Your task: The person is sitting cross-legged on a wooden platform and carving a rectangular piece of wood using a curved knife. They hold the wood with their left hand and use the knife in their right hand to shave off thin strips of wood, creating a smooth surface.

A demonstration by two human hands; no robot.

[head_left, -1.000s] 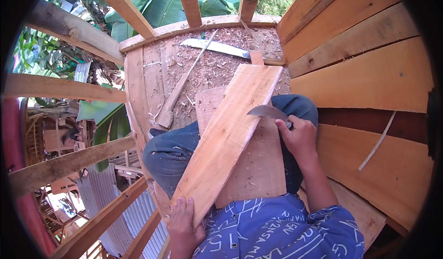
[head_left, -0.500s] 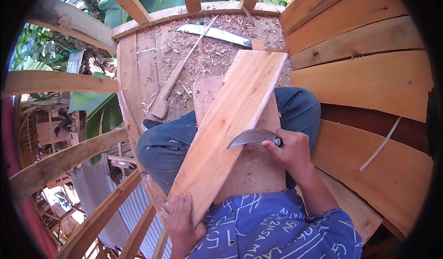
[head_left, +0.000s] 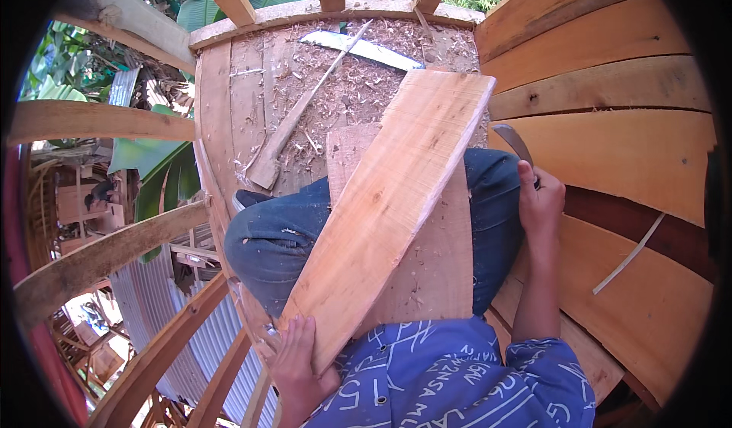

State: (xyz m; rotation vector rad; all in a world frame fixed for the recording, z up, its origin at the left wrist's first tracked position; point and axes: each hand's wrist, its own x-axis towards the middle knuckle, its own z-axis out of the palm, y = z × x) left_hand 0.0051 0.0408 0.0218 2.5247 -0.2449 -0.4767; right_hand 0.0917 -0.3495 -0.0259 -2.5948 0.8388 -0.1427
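Note:
A long, pale orange plank [head_left: 381,199] slants across my lap, its far end to the right and its near end by my left hip. My left hand [head_left: 296,359] grips that near end, fingers lying over the top face. Beneath the plank rests a wider, duller board [head_left: 435,275], spread over my crossed legs. My right hand [head_left: 541,199] is closed around the handle of a curved knife [head_left: 514,141], thumb up along it. The knife is raised beyond my right knee, apart from the plank, its blade pointing away and up to the left. The handle is mostly hidden in the fist.
A long blade [head_left: 366,49] lies on the far floor among wood shavings [head_left: 343,81]. A tapered wooden stick [head_left: 284,138] crosses over it. Slatted rails [head_left: 114,252] border the left side, and a plank wall [head_left: 602,157] stands close on the right, with a thin strip [head_left: 629,254] against it.
My right hand has swung the knife off the plank's right edge, outward to the right and away from me. The left hand keeps its hold on the near end.

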